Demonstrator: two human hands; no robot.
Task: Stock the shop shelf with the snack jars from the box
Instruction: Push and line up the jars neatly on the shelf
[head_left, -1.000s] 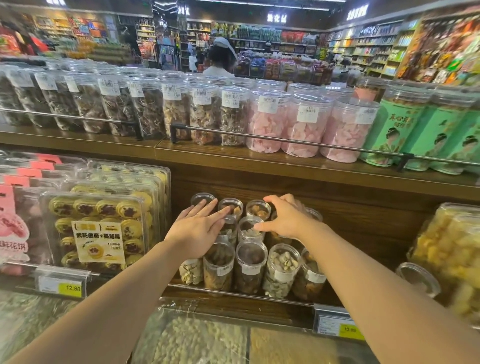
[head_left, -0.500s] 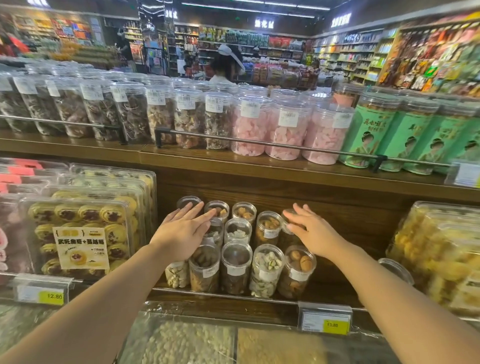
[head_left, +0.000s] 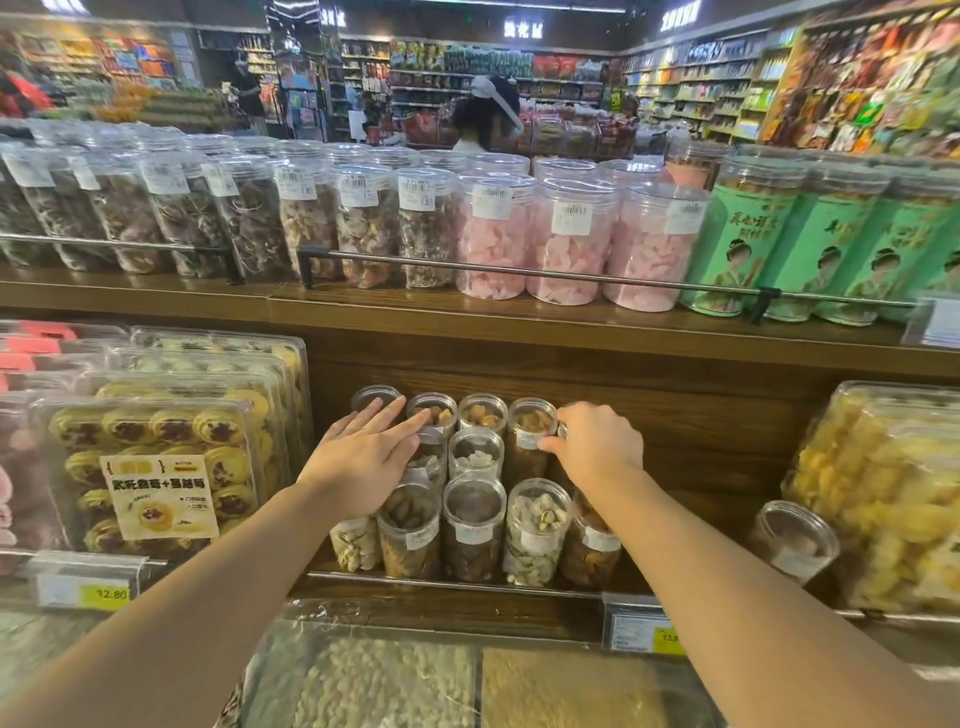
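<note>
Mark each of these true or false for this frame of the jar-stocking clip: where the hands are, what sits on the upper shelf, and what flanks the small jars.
1. The left hand lies flat, fingers extended, over the small jars. True.
2. The right hand is lifting a green canister. False: it rests among the small jars on the lower shelf; the green canisters stand untouched above.
3. Pink candy jars stand on the upper shelf behind a metal rail. True.
4. Trays of tarts sit to the right of the small jars. False: they sit to the left.
</note>
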